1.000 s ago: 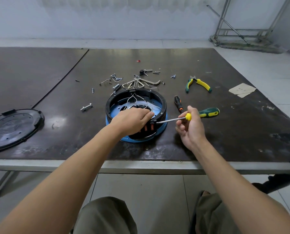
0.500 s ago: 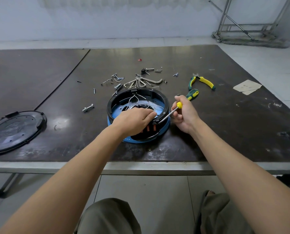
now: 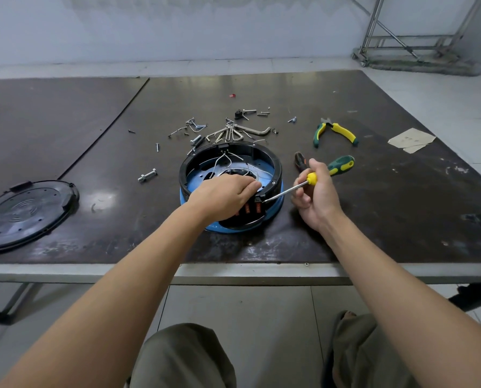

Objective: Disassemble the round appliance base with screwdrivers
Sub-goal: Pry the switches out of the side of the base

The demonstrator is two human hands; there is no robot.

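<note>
The round appliance base [image 3: 272, 166], a black ring on a blue bottom plate with loose white wires inside, lies on the dark table near its front edge. My left hand [image 3: 222, 196] rests over the near rim and grips it above the red switches. My right hand [image 3: 316, 191] holds a green-and-yellow screwdriver [image 3: 331, 170] just right of the base. Its metal tip touches the rim beside the switch block. A second, black-and-red screwdriver [image 3: 299, 161] lies behind my right hand.
The removed black round cover [image 3: 23, 211] lies at the table's left. Behind the base lie several screws, bolts and hex keys [image 3: 233, 131]. Green-yellow pliers [image 3: 334, 133] and paper scraps [image 3: 410, 140] lie to the right. A metal rack [image 3: 418, 43] stands on the floor behind.
My right hand has swung the screwdriver handle from pointing away back out to the right, the tip staying at the rim. My left hand stays on the base.
</note>
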